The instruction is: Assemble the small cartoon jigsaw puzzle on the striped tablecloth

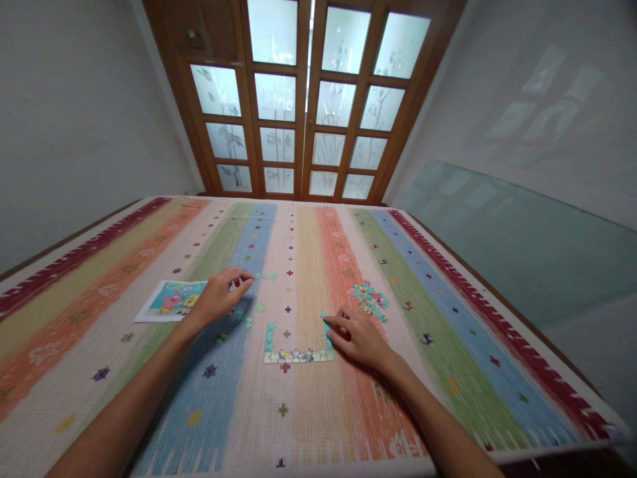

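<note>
- Jigsaw border, partly built in a U shape, lies at the centre of the frame on a striped woven cover that spreads across the whole surface.
- Right hand rests palm down at the right arm of the U, its fingertips touching the turquoise pieces there; the grip is flat and wide, holding nothing.
- Left hand reaches toward centre left, thumb and forefinger drawn into a narrow grip; whether a piece sits between them cannot be told.
- Short joined strip of pieces lies just beyond the left fingertips, on the blue stripe.
- A few single pieces lie scattered between the left hand and the border's left arm.
- Loose pile of pieces, pink and turquoise, sits just above the right hand, on the pale stripe beside the orange one.
- Printed cartoon picture lies flat at the left, touching the left wrist's outer side.
- Wooden doors with frosted panes stand at the top of the frame; a glass sheet leans along the wall at the right.
</note>
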Tool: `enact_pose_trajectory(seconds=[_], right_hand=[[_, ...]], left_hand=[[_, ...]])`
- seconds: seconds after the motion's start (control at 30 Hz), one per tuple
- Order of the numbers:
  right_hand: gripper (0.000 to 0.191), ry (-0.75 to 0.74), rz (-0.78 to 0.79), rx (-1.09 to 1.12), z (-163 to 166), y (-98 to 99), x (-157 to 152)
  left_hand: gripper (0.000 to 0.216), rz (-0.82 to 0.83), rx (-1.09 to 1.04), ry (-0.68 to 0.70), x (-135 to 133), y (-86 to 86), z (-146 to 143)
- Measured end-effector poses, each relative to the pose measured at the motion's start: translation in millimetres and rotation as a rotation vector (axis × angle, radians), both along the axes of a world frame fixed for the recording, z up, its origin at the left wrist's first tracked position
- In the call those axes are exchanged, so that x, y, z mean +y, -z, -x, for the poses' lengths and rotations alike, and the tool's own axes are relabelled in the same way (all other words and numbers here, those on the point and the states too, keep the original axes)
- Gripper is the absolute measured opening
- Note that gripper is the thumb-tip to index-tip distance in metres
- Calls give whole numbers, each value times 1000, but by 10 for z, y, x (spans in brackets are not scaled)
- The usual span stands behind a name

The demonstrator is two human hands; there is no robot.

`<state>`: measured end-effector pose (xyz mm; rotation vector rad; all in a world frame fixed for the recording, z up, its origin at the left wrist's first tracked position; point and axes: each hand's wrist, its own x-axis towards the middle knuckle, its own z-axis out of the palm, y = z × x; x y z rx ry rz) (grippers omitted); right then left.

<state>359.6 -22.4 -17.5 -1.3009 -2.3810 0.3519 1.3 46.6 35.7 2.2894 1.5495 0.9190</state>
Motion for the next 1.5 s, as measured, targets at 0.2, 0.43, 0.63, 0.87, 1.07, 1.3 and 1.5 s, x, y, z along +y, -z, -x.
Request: enact_pose_trajectory(seconds=[0.2, 0.43, 0.63, 0.87, 1.07, 1.3, 1.5], right_hand=[[27, -15, 21, 9, -2, -33, -3], [26, -33, -26, 29, 7, -7, -4], [28, -109, -46, 45, 3, 33, -3], [30, -117, -88, -3, -5, 33, 3], [31, -127, -108, 39, -6, 41, 11], [29, -122, -142, 47, -8, 66, 18], [28, -117, -162, 54, -7, 80, 20]], left_hand=[[37, -25, -69, -153, -18, 73, 170], [37, -28, -39, -181, -17, 227, 259], [35, -49, 0, -211, -21, 290, 349], [35, -41, 44, -236, 18, 359, 421], [35, -49, 87, -178, 46, 416, 448], [36, -7, 138, -57, 45, 445, 481], [36, 58, 106, 16, 11, 361, 452]])
